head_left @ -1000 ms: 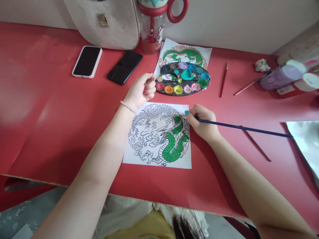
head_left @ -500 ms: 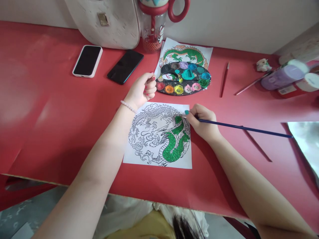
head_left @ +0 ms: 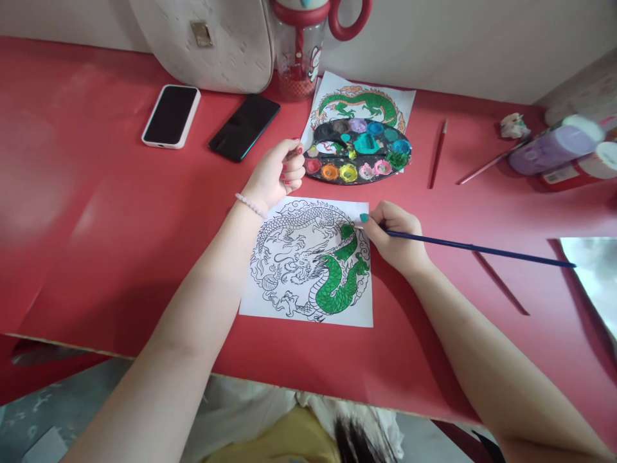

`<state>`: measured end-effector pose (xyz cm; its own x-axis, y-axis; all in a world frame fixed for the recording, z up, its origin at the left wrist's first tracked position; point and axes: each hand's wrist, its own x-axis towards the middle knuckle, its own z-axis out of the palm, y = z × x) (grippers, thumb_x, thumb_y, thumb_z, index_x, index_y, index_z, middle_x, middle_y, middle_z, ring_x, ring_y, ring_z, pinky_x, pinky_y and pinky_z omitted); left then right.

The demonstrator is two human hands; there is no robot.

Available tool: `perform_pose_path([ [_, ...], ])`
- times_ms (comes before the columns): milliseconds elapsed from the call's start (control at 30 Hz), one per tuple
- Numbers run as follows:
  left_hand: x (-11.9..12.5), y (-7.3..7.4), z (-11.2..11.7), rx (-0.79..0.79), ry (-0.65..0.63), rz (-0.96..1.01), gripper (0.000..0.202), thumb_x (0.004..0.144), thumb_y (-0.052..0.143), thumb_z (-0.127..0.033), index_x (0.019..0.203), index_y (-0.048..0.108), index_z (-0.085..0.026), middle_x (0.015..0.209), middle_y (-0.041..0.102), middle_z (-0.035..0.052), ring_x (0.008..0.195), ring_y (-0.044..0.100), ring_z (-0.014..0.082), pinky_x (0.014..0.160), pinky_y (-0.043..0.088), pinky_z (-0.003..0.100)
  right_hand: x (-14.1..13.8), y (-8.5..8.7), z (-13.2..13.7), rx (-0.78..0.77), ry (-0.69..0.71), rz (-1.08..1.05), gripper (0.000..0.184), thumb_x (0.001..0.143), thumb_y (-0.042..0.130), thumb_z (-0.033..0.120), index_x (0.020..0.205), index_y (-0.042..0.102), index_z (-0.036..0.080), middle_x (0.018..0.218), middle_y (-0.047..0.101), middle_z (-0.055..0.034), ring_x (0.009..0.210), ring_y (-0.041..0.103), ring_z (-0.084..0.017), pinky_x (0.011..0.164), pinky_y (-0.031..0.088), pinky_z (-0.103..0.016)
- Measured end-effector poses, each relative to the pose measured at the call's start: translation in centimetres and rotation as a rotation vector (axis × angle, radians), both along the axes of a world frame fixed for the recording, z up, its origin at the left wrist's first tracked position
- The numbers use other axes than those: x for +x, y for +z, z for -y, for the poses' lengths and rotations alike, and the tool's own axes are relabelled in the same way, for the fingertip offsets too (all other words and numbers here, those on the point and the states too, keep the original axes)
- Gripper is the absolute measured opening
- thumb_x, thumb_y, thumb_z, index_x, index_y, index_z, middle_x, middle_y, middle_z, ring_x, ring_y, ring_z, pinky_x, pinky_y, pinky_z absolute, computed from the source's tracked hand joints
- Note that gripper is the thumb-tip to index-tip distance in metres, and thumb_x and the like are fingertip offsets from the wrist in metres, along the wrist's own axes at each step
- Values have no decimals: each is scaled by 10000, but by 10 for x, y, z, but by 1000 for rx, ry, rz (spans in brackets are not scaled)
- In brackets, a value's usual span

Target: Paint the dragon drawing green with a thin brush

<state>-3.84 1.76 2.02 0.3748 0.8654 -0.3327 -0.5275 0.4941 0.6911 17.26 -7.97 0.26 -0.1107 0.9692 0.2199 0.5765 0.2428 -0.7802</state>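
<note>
My right hand (head_left: 398, 236) grips a long blue paintbrush (head_left: 475, 247) near its tip end, the handle pointing out to the right. The bristles come to the upper right of a dragon line drawing (head_left: 284, 257) on white paper; the tip is too small to make out. Green paint covers part of the dragon's body on the right side. My left hand (head_left: 279, 170) is closed, fingers curled, against the left end of a black paint palette (head_left: 357, 179); what it holds, if anything, is hidden. Its wrist, with a beaded bracelet (head_left: 250, 204), lies at the paper's upper left corner.
Behind the palette lies a painted dragon sheet (head_left: 402, 103). Two phones (head_left: 171, 116), a white bag (head_left: 226, 64) and a cup (head_left: 299, 58) stand at back left. Brushes (head_left: 438, 154), crumpled tissue (head_left: 513, 126) and paint bottles (head_left: 554, 151) are at right, near a shiny sheet (head_left: 595, 270).
The view has shifted slightly, moving everything a little to the right. My hands, the paintbrush and the paper keep nearly the same places; no clear new paint shows.
</note>
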Motion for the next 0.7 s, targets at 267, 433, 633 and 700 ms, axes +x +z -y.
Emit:
perform_pose_path([
  [267,0,0,0,1,11,-60,239,852,436,-238,625,400,-172,427,166,-101,293,222,3,324,163,144,1,0,0,14,-21,-30,303,759,552,209,545,337,205,494,354,38,474,317,-82,447,264,-246],
  [433,0,0,0,-7,14,-24,188,854,431,-232,677,439,-172,432,163,-102,289,237,2,319,163,134,0,1,0,-1,14,-7,296,756,558,215,546,348,204,495,364,38,469,313,-77,436,259,-239],
  [633,0,0,0,32,-8,-8,225,863,400,-219,643,413,-170,443,157,-97,292,228,2,331,158,137,1,0,0,15,-13,-30,309,763,546,194,546,326,206,499,352,39,470,314,-80,448,262,-247],
  [700,0,0,0,24,-1,-10,228,859,407,-218,637,409,-171,440,158,-98,290,229,2,330,158,139,2,-1,-1,17,-9,-41,302,775,532,197,550,331,207,503,363,36,471,317,-83,451,266,-250],
])
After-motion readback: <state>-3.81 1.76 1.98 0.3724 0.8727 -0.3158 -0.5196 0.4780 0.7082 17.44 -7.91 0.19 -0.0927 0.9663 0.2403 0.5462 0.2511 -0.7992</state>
